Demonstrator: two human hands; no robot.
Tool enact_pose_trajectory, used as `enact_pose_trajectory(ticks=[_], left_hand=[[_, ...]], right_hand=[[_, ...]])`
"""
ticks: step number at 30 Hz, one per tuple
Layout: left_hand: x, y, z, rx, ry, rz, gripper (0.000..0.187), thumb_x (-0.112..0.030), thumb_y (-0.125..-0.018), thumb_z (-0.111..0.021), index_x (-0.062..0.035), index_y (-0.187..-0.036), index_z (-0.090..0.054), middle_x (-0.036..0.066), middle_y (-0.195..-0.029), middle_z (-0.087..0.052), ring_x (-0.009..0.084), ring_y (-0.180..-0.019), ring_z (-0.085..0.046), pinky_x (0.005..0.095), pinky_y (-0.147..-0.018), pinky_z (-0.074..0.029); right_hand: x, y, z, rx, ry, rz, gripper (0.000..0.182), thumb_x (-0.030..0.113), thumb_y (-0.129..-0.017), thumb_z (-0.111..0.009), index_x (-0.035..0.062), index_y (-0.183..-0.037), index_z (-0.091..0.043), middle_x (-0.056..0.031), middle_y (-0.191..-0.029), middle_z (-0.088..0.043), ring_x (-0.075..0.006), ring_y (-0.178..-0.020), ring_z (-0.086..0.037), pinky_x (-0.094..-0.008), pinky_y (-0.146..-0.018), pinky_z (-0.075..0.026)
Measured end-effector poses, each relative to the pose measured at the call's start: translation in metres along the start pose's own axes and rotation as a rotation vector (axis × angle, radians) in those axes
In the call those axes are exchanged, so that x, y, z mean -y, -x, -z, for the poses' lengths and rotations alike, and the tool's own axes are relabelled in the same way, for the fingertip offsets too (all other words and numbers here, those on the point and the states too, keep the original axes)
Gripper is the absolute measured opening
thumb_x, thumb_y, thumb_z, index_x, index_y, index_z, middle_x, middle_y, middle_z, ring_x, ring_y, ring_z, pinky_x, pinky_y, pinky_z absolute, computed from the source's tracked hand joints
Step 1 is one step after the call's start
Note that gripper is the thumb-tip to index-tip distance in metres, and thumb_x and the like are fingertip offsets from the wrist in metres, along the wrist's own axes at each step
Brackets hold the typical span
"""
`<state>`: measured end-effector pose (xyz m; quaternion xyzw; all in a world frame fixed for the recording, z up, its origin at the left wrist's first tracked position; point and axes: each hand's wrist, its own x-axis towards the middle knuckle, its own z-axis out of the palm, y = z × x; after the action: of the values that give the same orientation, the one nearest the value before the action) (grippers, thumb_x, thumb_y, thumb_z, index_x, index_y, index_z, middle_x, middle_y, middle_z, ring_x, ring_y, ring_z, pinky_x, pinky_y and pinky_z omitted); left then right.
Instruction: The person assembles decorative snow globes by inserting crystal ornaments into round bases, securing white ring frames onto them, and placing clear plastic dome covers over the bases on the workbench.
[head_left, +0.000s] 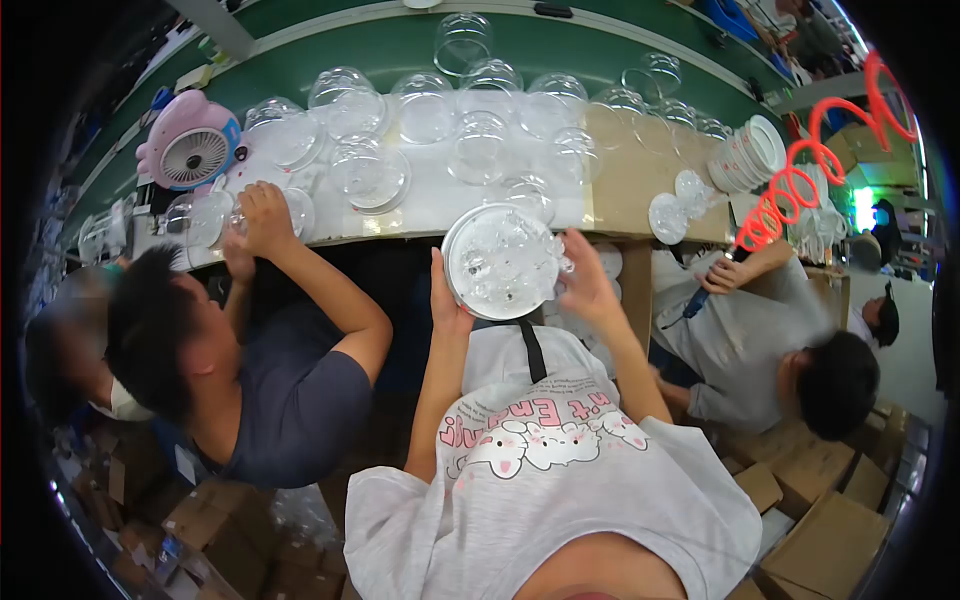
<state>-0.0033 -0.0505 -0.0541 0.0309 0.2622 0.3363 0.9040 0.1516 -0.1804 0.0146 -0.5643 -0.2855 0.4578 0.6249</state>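
Your left hand (446, 292) is clasping the white disc (455, 262) by its left rim, and your right hand (590, 280) is nearer the clear bits (552, 250) by the right edge (too blurry to tell if it's pinching any).

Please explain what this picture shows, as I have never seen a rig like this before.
There is no robot here: a person works with bare hands. The single picture comes from a camera worn on the head, looking forward and down, so the person's own shirt fills the bottom.

The left hand holds a round white piece with clear, shiny material on it. The right hand, blurred, is at the opposite edge; its grip is unclear.

On the bench ahead stand clear domes, a pink fan and stacked white round pieces. Co-workers sit on both sides.
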Motion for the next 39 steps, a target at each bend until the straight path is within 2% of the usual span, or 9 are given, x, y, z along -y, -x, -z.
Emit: enact_pose_trajectory(ticks=[6,10,21,22,25,28,31,34,39], left_hand=[[-0.01,-0.015,0.057,-0.076,0.025,-0.123,0.056,-0.045,-0.093,-0.034,-0.001,-0.127,-0.042,0.015,-0.127,-0.048,0.0274,-0.114,-0.049,0.0408,-0.095,-0.042],[-0.026,-0.038,0.083,-0.064,0.032,-0.11,0.057,-0.046,-0.094,-0.033,-0.0002,-0.127,-0.042,0.014,-0.125,-0.049,0.0263,-0.113,-0.05,0.0394,-0.094,-0.043],[-0.073,-0.126,0.147,-0.455,-0.811,-0.208,0.052,-0.043,-0.095,-0.035,0.0027,-0.111,-0.055,0.008,-0.098,-0.062,0.0176,-0.086,-0.059,0.0307,-0.075,-0.046],[-0.077,-0.124,0.143,-0.549,-0.933,-0.215,0.049,-0.039,-0.094,-0.042,0.0069,-0.101,-0.059,0.011,-0.093,-0.063,0.0214,-0.089,-0.059,0.0305,-0.076,-0.044],[-0.089,-0.119,0.14,-0.634,-1.364,-0.303,0.048,-0.034,-0.085,-0.059,0.0062,-0.112,-0.053,0.019,-0.106,-0.058,0.027,-0.095,-0.057,0.0328,-0.079,-0.043],[-0.089,-0.123,0.13,-0.815,-1.526,-0.52,0.071,-0.027,-0.071,-0.073,0.0057,-0.124,-0.04,0.025,-0.124,-0.043,0.0347,-0.111,-0.046,0.0371,-0.09,-0.038],[-0.095,-0.137,0.111,-0.861,-1.681,-0.84,0.092,-0.026,-0.062,-0.08,0.005,-0.131,-0.028,0.027,-0.135,-0.029,0.0383,-0.124,-0.03,0.0434,-0.1,-0.029],[-0.102,-0.162,0.109,-0.964,-1.702,-0.859,0.103,-0.032,-0.056,-0.082,0.006,-0.132,-0.024,0.027,-0.134,-0.031,0.0395,-0.128,-0.023,0.047,-0.105,-0.02],[-0.103,-0.178,0.128,-0.906,-1.793,-0.88,0.106,-0.039,-0.049,-0.084,0.004,-0.129,-0.03,0.027,-0.134,-0.033,0.0398,-0.127,-0.026,0.0472,-0.103,-0.023]], right_hand=[[-0.063,-0.01,-0.032,-0.072,0.201,-0.212,0.07,0.006,-0.081,-0.06,0.0143,-0.14,-0.024,-0.0114,-0.139,-0.03,-0.0255,-0.126,-0.033,-0.0367,-0.096,-0.039],[-0.081,-0.043,-0.058,-0.046,-0.201,-0.432,0.076,0.006,-0.082,-0.058,0.0218,-0.14,-0.013,-0.0148,-0.134,-0.035,-0.0235,-0.115,-0.044,-0.0392,-0.082,-0.05],[-0.172,-0.129,-0.076,-0.222,-0.172,-0.527,0.078,0.002,-0.079,-0.06,0.0184,-0.141,-0.014,-0.0197,-0.132,-0.034,-0.0284,-0.113,-0.047,-0.0408,-0.081,-0.052],[-0.173,-0.13,-0.077,-0.249,-0.194,-0.556,0.079,0.001,-0.079,-0.06,0.0188,-0.141,-0.015,-0.0196,-0.132,-0.035,-0.0281,-0.112,-0.047,-0.0408,-0.081,-0.051],[-0.177,-0.13,-0.077,-0.281,-0.247,-0.58,0.077,0.0,-0.079,-0.059,0.0192,-0.141,-0.017,-0.0191,-0.13,-0.037,-0.0276,-0.111,-0.048,-0.0413,-0.082,-0.05],[-0.179,-0.132,-0.074,-0.306,-0.235,-0.575,0.076,-0.001,-0.079,-0.059,0.0202,-0.14,-0.02,-0.0187,-0.129,-0.038,-0.0274,-0.111,-0.048,-0.0411,-0.081,-0.05],[-0.179,-0.134,-0.069,-0.316,-0.264,-0.59,0.077,-0.004,-0.076,-0.059,0.0233,-0.138,-0.023,-0.0191,-0.129,-0.036,-0.0284,-0.108,-0.049,-0.0412,-0.081,-0.051],[-0.175,-0.135,-0.066,-0.288,-0.224,-0.585,0.075,-0.003,-0.078,-0.058,0.0231,-0.139,-0.022,-0.0188,-0.128,-0.037,-0.0271,-0.109,-0.048,-0.0414,-0.084,-0.05],[-0.169,-0.134,-0.082,-0.337,-0.304,-0.631,0.076,-0.003,-0.078,-0.059,0.0242,-0.138,-0.02,-0.019,-0.127,-0.036,-0.027,-0.111,-0.046,-0.041,-0.084,-0.05]])
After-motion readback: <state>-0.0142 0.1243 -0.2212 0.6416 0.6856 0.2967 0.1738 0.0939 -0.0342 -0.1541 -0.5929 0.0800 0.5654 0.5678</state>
